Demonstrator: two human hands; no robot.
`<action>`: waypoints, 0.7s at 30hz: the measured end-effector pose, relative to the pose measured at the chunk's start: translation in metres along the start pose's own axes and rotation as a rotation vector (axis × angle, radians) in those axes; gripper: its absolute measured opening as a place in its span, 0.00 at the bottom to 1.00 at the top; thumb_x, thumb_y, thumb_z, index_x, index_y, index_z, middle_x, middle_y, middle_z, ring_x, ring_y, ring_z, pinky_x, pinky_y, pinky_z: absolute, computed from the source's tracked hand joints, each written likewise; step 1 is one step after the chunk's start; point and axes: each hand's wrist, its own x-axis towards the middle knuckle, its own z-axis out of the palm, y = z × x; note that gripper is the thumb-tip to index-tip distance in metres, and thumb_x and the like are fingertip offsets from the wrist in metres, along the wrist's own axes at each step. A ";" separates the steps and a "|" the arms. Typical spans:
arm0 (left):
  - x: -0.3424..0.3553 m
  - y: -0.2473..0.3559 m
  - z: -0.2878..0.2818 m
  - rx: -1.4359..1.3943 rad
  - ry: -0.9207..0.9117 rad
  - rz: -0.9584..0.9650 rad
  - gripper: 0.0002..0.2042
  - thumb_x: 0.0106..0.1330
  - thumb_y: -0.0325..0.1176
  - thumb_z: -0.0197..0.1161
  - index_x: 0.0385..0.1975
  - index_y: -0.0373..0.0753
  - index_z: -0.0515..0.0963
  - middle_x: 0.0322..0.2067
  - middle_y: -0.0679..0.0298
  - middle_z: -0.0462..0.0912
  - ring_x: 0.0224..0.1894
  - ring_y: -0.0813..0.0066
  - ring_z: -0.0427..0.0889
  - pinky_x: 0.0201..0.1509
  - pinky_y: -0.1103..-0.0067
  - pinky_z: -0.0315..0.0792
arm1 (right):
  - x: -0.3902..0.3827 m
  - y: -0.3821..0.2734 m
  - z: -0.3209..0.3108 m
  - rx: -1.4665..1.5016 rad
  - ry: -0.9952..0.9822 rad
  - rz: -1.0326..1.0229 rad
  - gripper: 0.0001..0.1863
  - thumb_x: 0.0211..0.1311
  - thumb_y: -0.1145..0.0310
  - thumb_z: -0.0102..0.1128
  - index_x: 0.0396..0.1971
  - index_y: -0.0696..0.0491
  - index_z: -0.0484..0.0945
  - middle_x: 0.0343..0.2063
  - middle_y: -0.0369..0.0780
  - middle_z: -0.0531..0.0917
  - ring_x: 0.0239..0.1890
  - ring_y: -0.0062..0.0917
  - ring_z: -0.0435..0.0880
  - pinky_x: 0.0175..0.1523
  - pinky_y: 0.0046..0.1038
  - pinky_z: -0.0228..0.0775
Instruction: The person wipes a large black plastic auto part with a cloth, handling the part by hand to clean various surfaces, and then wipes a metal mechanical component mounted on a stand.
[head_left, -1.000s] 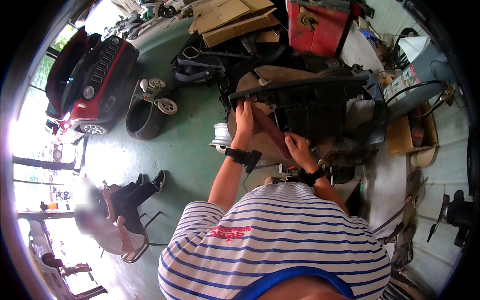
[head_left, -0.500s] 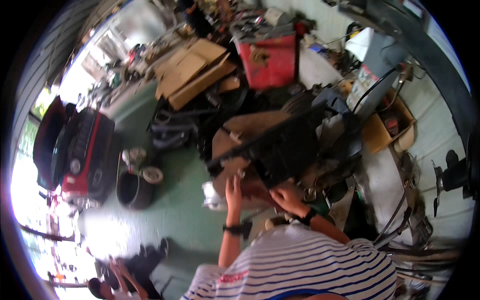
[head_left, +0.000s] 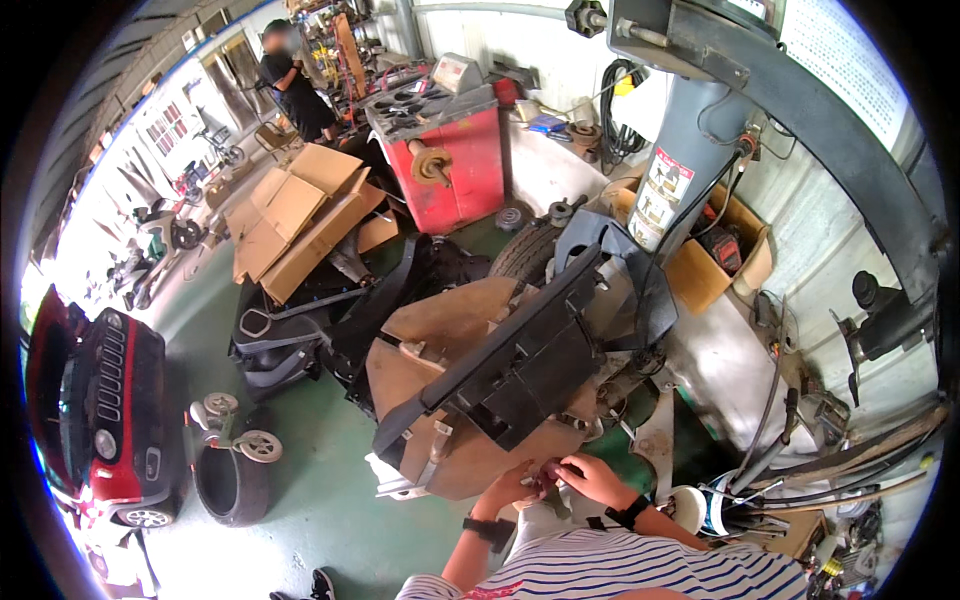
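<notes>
Both hands meet at the near edge of a large black plastic car panel [head_left: 520,365]. The right hand [head_left: 592,478] curls over a small dark reddish part [head_left: 549,472], fingers closed on it; the left hand [head_left: 512,488] presses against the same piece, though whether it grips cannot be made out. The ribbed, angular panel leans on brown cardboard sheets [head_left: 450,400]. Further left, a tyre [head_left: 230,485] lies on the glossy green floor [head_left: 330,510]. Far behind stands a red boxy machine [head_left: 455,160].

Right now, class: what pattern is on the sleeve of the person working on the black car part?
Blue and white stripes on the sleeve, clearest in the head view.
</notes>
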 end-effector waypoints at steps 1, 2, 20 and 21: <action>0.013 -0.002 0.002 0.195 -0.139 0.204 0.27 0.52 0.29 0.69 0.54 0.36 0.69 0.47 0.55 0.79 0.45 0.63 0.80 0.47 0.73 0.74 | -0.004 0.002 0.001 0.024 0.031 -0.006 0.14 0.62 0.63 0.60 0.37 0.59 0.77 0.31 0.47 0.81 0.32 0.39 0.80 0.37 0.32 0.71; 0.025 -0.002 0.007 0.188 -0.140 0.209 0.27 0.52 0.29 0.69 0.54 0.36 0.69 0.47 0.55 0.79 0.45 0.63 0.80 0.47 0.73 0.74 | -0.005 0.004 0.001 0.049 0.061 -0.016 0.13 0.61 0.64 0.61 0.37 0.59 0.77 0.31 0.47 0.81 0.32 0.39 0.80 0.37 0.32 0.71; 0.103 0.143 0.029 0.377 0.020 0.013 0.16 0.50 0.31 0.66 0.40 0.40 0.75 0.48 0.56 0.72 0.44 0.51 0.78 0.44 0.65 0.75 | 0.002 0.072 -0.102 0.156 -0.156 0.313 0.20 0.63 0.56 0.58 0.45 0.58 0.77 0.35 0.48 0.82 0.35 0.35 0.82 0.39 0.33 0.72; 0.110 0.161 0.033 0.364 0.042 0.066 0.15 0.50 0.29 0.63 0.39 0.40 0.75 0.48 0.55 0.72 0.44 0.51 0.78 0.45 0.64 0.75 | 0.001 0.065 -0.114 0.212 -0.065 0.359 0.15 0.63 0.61 0.57 0.40 0.58 0.79 0.27 0.47 0.82 0.30 0.35 0.82 0.37 0.34 0.72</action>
